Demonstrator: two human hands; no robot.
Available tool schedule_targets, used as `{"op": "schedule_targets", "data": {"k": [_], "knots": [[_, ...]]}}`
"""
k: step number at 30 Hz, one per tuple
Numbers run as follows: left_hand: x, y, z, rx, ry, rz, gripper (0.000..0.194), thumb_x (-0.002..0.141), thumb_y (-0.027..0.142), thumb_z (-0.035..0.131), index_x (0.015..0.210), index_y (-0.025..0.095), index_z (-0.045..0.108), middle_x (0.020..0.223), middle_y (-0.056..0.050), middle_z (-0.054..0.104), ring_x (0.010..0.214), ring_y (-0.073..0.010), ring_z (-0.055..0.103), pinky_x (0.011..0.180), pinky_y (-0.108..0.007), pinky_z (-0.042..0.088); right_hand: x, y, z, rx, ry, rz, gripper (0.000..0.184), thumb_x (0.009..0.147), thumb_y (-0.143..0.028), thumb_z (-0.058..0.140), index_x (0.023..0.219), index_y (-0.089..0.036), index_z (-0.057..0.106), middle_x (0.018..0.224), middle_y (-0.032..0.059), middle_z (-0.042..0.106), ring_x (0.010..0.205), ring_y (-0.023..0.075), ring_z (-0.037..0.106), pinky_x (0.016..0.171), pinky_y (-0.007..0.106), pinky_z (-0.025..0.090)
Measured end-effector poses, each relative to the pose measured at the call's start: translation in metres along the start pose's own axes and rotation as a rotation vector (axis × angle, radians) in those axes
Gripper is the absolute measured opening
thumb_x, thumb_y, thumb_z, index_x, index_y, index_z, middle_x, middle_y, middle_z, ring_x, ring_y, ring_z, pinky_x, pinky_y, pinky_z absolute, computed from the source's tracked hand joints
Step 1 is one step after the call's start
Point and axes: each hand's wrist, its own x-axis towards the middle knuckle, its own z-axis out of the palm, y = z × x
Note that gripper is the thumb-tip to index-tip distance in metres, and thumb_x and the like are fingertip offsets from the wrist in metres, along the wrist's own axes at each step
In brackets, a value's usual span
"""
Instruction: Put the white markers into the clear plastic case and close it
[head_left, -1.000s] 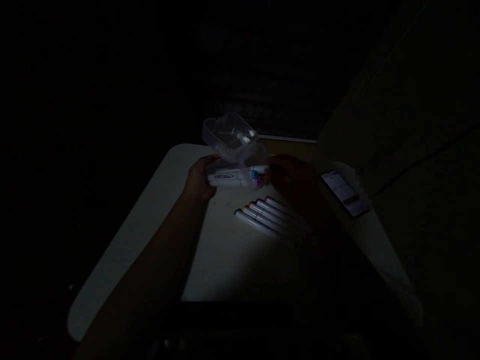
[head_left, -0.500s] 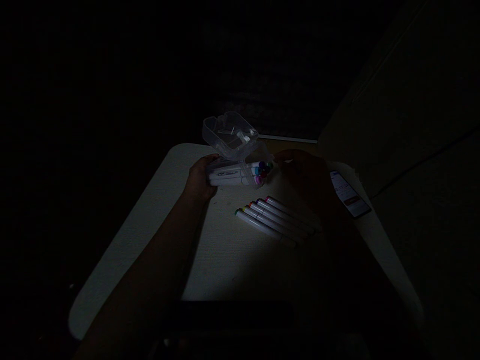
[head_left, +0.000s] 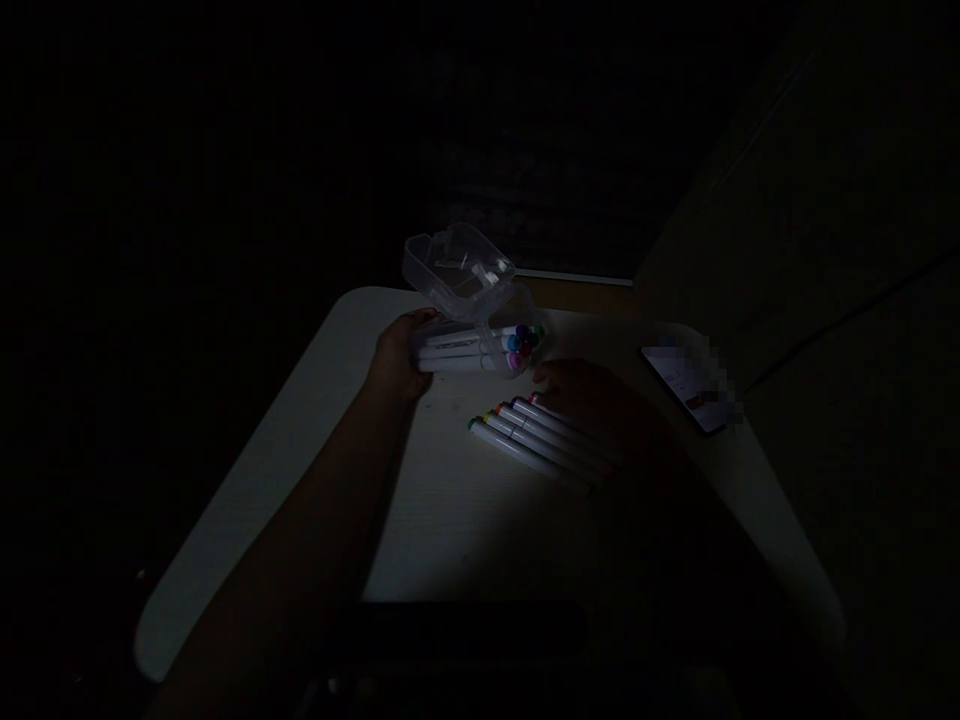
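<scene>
My left hand [head_left: 397, 355] is closed around the closed end of a clear plastic marker case [head_left: 499, 302], which lies on its side with its lid [head_left: 459, 265] hinged up. Inside are several white markers [head_left: 457, 353] with blue, purple, pink, red and green ends facing right. On the table, several more markers [head_left: 525, 455] lie side by side at a slant, their coloured ends to the upper left. Dark in shadow, my right hand [head_left: 589, 390] is over the pink-ended marker [head_left: 551, 408] at the far side of this row. Its fingers look partly stretched out, with nothing visible in them.
A phone [head_left: 686, 388] with a lit screen lies on the right side of the pale table [head_left: 420, 530]. The surroundings are very dark. A wall or panel [head_left: 810, 300] rises beyond the table's right edge.
My right hand has moved down and toward me, from beside the case's open end to the loose markers. My left hand and the case have hardly moved.
</scene>
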Motion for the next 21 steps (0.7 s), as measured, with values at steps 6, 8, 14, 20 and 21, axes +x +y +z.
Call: {"op": "schedule_targets", "data": {"k": [6,8,14,20,21], "knots": [[-0.004,0.001,0.004,0.000,0.036,-0.003,0.015,0.066,0.023,0.058,0.078,0.014,0.060,0.069,-0.003,0.063,0.077,-0.0205,0.066,0.071,-0.028,0.053,0.001,-0.007,0.004,-0.029,-0.053,0.049,0.014,0.081,-0.032,0.056,0.087,-0.022,0.064,0.085,0.0058,0.070,0.072,0.0179,0.064,0.058,0.029,0.044],[-0.004,0.001,0.005,-0.008,0.043,0.001,0.016,0.066,0.022,0.058,0.079,0.014,0.060,0.070,-0.003,0.063,0.076,-0.0198,0.066,0.071,-0.027,0.053,0.001,-0.009,0.003,-0.026,-0.088,0.074,0.017,0.081,-0.034,0.055,0.084,-0.020,0.065,0.085,0.0065,0.069,0.072,0.0176,0.063,0.057,0.028,0.043],[-0.001,-0.001,0.001,-0.028,0.008,0.009,0.016,0.066,0.021,0.057,0.079,0.013,0.060,0.070,-0.003,0.064,0.076,-0.0196,0.066,0.072,-0.028,0.053,0.005,-0.007,-0.016,-0.008,-0.088,0.116,0.020,0.077,-0.021,0.053,0.092,-0.019,0.066,0.095,0.0052,0.069,0.081,0.0166,0.062,0.068,0.027,0.043],[-0.003,0.000,0.002,0.001,0.018,0.008,0.016,0.068,0.023,0.055,0.080,0.013,0.060,0.072,-0.004,0.064,0.079,-0.0199,0.066,0.072,-0.027,0.053,-0.010,-0.007,-0.058,0.110,0.269,0.132,0.021,0.076,-0.023,0.055,0.092,-0.019,0.068,0.089,0.0032,0.069,0.080,0.0167,0.063,0.072,0.028,0.047],[-0.004,0.001,0.003,0.002,0.025,0.007,0.016,0.068,0.023,0.055,0.080,0.013,0.060,0.072,-0.004,0.064,0.079,-0.0198,0.066,0.072,-0.027,0.053,-0.014,-0.008,-0.065,0.137,0.365,0.117,0.020,0.076,-0.023,0.057,0.092,-0.019,0.068,0.088,0.0029,0.069,0.077,0.0158,0.062,0.071,0.029,0.048]]}}
